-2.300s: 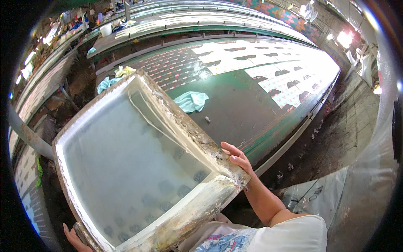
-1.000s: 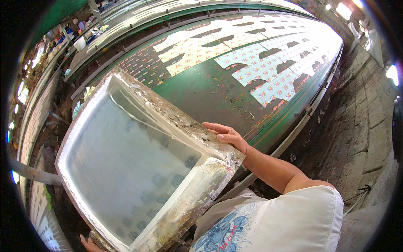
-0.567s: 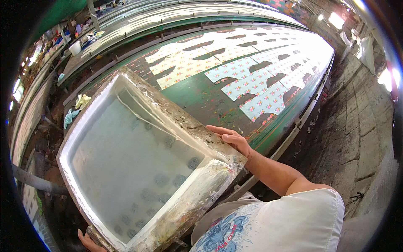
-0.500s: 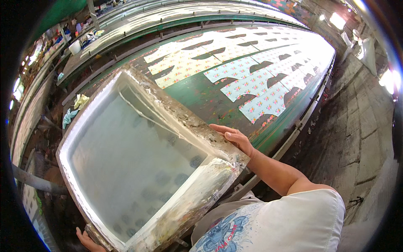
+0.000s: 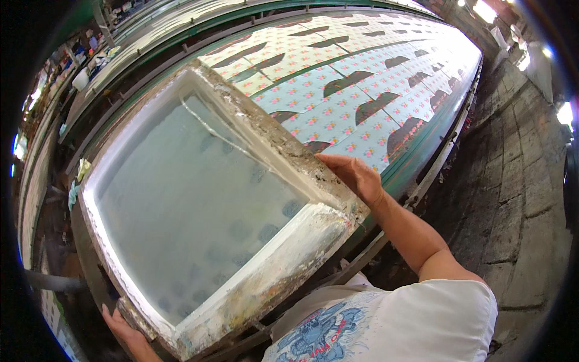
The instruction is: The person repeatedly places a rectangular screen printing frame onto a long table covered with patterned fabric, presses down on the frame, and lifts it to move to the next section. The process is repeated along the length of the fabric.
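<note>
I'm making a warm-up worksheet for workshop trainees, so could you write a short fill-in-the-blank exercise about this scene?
1. The person's left hand is low on the framed screen, while the ____ hand holds it near the pale blue pieces.
2. The flowers printed on those pieces are mainly ____.
3. The table under the pieces has a ____ strip along its edge.
4. The person's shirt is ____ with a blue print.

Missing words: right; pink; green; white.

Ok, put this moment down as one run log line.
left hand: at lower-left corner of framed screen | right hand: holding its right side | patterned fabric pieces: laid on table beyond
</note>
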Available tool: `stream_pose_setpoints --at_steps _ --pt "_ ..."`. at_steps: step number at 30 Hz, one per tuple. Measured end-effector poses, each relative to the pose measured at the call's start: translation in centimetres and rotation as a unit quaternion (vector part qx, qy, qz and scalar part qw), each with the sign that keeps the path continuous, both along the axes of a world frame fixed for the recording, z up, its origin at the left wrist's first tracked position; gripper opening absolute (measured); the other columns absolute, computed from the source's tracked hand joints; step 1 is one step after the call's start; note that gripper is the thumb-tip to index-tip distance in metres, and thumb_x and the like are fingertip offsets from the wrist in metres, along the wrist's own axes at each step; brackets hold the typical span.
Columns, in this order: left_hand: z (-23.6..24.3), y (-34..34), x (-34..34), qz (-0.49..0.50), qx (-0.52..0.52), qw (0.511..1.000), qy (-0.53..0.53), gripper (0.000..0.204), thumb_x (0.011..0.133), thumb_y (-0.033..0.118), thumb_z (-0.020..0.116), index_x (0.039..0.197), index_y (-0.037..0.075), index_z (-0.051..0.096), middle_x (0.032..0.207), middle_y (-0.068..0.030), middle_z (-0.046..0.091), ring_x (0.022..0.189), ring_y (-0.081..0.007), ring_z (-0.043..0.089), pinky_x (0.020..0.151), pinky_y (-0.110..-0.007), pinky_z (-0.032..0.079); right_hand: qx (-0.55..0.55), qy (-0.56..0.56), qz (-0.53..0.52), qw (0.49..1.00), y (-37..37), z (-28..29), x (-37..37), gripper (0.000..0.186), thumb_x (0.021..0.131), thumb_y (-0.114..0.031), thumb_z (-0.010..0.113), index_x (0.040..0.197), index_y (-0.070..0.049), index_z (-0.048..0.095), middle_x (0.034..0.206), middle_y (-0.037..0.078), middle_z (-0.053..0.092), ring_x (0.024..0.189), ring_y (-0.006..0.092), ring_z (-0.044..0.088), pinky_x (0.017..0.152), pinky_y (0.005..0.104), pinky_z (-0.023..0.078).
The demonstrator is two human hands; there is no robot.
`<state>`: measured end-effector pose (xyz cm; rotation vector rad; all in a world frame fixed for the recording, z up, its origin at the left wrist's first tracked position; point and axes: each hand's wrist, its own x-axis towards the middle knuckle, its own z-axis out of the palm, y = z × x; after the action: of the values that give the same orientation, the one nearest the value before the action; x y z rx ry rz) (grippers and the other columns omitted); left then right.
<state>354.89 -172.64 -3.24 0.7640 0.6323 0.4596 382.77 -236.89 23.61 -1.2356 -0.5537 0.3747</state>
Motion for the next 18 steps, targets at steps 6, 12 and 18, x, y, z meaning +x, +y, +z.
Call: stream_pose_setpoints --at_steps 6,12,18 --pt "-0.8 2.6 4.0 -0.023 -0.042 0.997 -0.054 0.093 0.103 0.073 0.046 0.139 -0.01 0.067 0.137 -0.019 0.073 0.128 -0.0328 0.069 0.116 -0.042 0.048 -0.173 -0.093 -0.083 0.977 2.4 2.0 -1.8 0.078 0.111 -0.056 0.051 0.161 0.004 0.052 0.148 0.023 0.067 0.131 0.0275 0.067 0.114 0.0419 0.05" --pt "1.0 2.4 4.5 -0.004 -0.036 0.998 -0.052 0.081 0.108 0.068 0.043 0.12 -0.006 0.074 0.116 -0.0152 0.077 0.108 -0.0267 0.073 0.104 -0.038 0.053 -0.295 -0.114 -0.196 0.928 4.1 2.0 -2.5 0.063 0.109 -0.046 0.062 0.154 -0.003 0.063 0.127 0.01 0.073 0.111 0.0164 0.068 0.096 0.0329 0.054" --pt "2.2 2.6 4.2 0.025 0.002 0.999 -0.039 0.071 0.109 0.062 0.046 0.11 -0.002 0.077 0.106 -0.0129 0.079 0.096 -0.0242 0.074 0.095 -0.039 0.056 -0.263 -0.073 -0.251 0.929 7.4 1.6 -4.8 0.063 0.111 -0.048 0.054 0.153 -0.001 0.062 0.126 0.014 0.076 0.101 0.0158 0.07 0.09 0.0312 0.055"
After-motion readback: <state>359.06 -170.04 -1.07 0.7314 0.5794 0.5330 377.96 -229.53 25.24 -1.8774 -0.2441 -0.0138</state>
